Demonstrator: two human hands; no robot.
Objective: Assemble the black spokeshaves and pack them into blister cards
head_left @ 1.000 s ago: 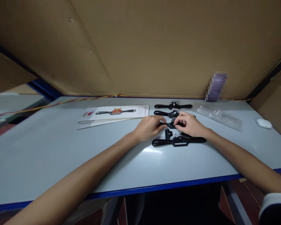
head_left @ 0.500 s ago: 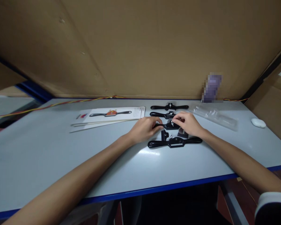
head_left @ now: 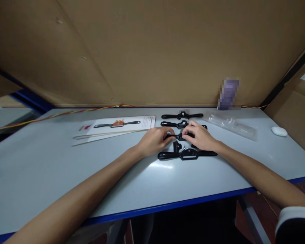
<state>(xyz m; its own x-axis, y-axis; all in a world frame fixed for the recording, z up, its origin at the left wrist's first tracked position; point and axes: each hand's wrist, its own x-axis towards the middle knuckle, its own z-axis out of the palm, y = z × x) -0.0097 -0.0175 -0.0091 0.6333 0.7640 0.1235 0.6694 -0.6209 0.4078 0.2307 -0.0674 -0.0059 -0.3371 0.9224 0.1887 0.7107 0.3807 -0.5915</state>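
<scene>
Black tool (head_left: 178, 137) spans our hands over the counter (head_left: 132, 186): our left hand (head_left: 154, 139) grips its handle, closed; our right hand (head_left: 201, 137) pinches its middle.

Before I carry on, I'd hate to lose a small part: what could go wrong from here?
The small shiny parts lie loose beside the nearest black tool; a brush of the right hand might scatter them. The loose black piece beside them could get nudged too. The tool between the hands is slim and partly hidden by the fingers, so it might twist if the left hand's grip slackens.
</scene>
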